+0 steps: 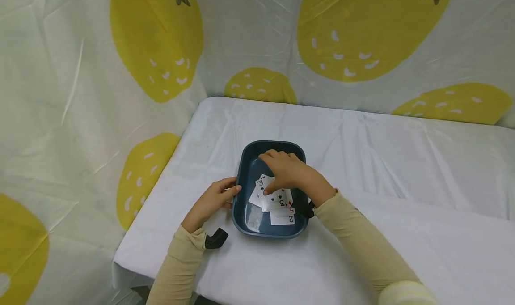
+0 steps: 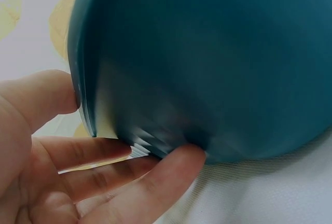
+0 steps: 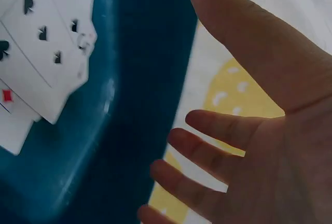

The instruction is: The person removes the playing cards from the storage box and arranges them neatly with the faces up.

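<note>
A dark blue plastic tub (image 1: pixel 257 226) stands on the white-covered table. Inside lie several playing cards (image 1: pixel 277 202), overlapping and face up; spades and a red diamond show. My left hand (image 1: pixel 217 197) holds the tub's left side. Its thumb is at the rim, and the fingers (image 2: pixel 150 187) lie against the outer wall. Over the far part of the tub is my right hand (image 1: pixel 287 168), thumb apart from loosely bent fingers with nothing in them. In the right wrist view, the cards (image 3: pixel 46 42) are to the left of this hand, separate from its fingertips.
White cloth covers the table (image 1: pixel 362 251), which continues to the right of the tub. Behind and at the left hangs a pale curtain (image 1: pixel 249 36) with large yellow fruit prints. A black device (image 1: pixel 216 239) sits at the left wrist.
</note>
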Tool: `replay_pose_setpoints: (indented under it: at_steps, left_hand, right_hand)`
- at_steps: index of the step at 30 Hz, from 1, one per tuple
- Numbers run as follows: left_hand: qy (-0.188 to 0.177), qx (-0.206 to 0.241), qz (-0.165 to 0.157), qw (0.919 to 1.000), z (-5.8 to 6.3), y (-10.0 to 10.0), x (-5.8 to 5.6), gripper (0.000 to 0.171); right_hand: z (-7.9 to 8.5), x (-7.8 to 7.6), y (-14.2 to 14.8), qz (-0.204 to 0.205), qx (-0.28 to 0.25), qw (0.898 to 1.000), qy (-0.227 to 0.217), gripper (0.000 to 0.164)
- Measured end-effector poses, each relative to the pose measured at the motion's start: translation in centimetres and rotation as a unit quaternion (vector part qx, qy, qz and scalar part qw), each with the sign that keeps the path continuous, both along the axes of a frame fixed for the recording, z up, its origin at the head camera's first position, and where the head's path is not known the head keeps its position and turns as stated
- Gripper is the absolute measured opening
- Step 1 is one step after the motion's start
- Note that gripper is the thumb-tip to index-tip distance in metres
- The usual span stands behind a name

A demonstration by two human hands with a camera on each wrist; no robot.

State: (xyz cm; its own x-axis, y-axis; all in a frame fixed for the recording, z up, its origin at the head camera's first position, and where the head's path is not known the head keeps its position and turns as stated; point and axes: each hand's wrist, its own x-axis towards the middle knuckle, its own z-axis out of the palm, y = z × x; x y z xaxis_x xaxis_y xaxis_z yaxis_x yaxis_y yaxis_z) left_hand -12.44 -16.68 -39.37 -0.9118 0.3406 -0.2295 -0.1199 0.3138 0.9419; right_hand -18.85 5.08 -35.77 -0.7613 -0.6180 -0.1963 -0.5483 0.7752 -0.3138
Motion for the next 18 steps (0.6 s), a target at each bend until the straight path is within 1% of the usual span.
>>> replay_pose_setpoints:
  at_steps: [2, 5, 10, 18]
  left_hand:
    - [-0.001, 0.006, -0.004, 1.0, 0.1, 0.0, 0.0, 0.044]
    - [0.001, 0.016, -0.01, 0.9998, -0.1, -0.1, 0.0, 0.044]
    - [0.004, 0.024, -0.016, 0.9996, -0.2, -0.3, -0.2, 0.044]
    - [0.003, 0.02, -0.014, 0.9997, 0.0, -0.3, -0.2, 0.044]
  right_hand:
    - [-0.6, 0.0, -0.4, 0.004, 0.011, 1.0, -0.008, 0.094]
    - [-1.2, 0.1, -0.9, 0.006, 0.025, 0.999, -0.023, 0.094]
    - [-1.9, 0.3, -1.6, 0.016, 0.055, 0.997, -0.051, 0.095]
    - [-2.8, 0.6, -2.2, 0.016, 0.117, 0.991, -0.067, 0.098]
